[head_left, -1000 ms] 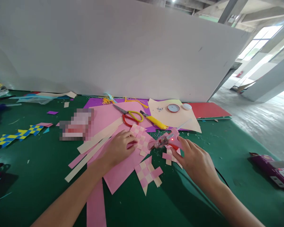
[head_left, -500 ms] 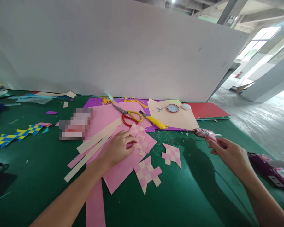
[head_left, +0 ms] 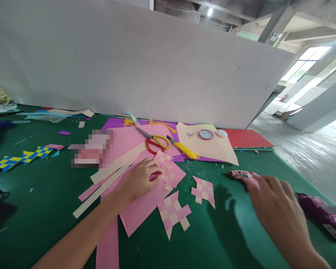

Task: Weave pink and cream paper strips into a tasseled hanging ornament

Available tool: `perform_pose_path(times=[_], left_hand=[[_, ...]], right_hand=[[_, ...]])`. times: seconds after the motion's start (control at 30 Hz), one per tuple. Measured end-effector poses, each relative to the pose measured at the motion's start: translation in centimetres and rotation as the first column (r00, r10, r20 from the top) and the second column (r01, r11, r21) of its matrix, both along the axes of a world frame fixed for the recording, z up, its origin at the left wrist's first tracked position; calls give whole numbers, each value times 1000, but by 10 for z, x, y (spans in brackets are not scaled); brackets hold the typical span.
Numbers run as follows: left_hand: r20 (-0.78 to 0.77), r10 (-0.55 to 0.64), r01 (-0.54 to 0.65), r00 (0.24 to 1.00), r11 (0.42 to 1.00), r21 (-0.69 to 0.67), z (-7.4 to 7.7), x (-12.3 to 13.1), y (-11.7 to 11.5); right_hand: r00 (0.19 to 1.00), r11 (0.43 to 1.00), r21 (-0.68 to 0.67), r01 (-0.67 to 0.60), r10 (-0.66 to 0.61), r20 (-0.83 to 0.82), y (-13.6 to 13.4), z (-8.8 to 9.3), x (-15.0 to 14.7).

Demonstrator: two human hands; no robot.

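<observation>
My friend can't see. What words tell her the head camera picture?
A left hand presses a pink-and-cream woven paper piece on a green table; the right hand is at a pink glue gun. Scissors lie beyond.

The woven paper piece [head_left: 169, 170] was a small lattice of pink and cream strips plaited into a checkerboard, with loose strip ends poking out at its edges. It lay flat on a large pink sheet [head_left: 140, 209], a little left of the scene's middle. Its left edge was pinned under the fingertips of the left hand [head_left: 141, 179]. The glue gun [head_left: 240, 174] was a small pink one, lying on its side on the green table [head_left: 226, 239], off to the right, nozzle pointing left. The right hand [head_left: 274, 203] covered its rear end, and I could not tell whether the fingers gripped it.
</observation>
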State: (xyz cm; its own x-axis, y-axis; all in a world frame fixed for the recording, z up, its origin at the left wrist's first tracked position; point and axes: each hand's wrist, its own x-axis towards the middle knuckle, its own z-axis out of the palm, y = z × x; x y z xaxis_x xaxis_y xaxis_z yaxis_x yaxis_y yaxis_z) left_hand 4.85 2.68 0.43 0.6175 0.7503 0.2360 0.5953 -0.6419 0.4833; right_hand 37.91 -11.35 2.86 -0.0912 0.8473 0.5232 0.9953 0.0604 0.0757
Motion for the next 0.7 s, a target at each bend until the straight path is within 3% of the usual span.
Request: perform_pose_path(times=[0.07,0.1,0.17,0.23,0.33,0.5,0.6,0.7], left_hand=[[-3,-1,1,1000,1000,-6,-1,0,0],[-4,-2,2,1000,1000,-5,-1,0,0],[-1,0,0,1000,1000,1,-1,-1,0],[7,-2,2,1000,1000,5,-1,0,-1],[19,-7,7,1000,1000,-1,0,0,0],[34,-14,15,999,1000,-6,0,0,0],[31,-12,12,999,1000,-8,0,0,0],[20,-10,11,1000,1000,-15,0,0,0]], right_hand=[[999,999,-20,-37,37,-14,-1,6,-45],[989,985,-94,-142,138,-53,-2,5,-66],[951,922,-236,-305,280,-134,-4,-2,-101],[934,896,-265,-356,328,-144,-6,-14,-123],[942,910,-252,-329,297,-154,-9,-30,-131],[923,922,-241,-303,222,-313,-11,-45,-125],[880,923,-227,-310,188,-437,-11,-48,-125],[802,920,-268,-284,75,-593,-11,-47,-129]])
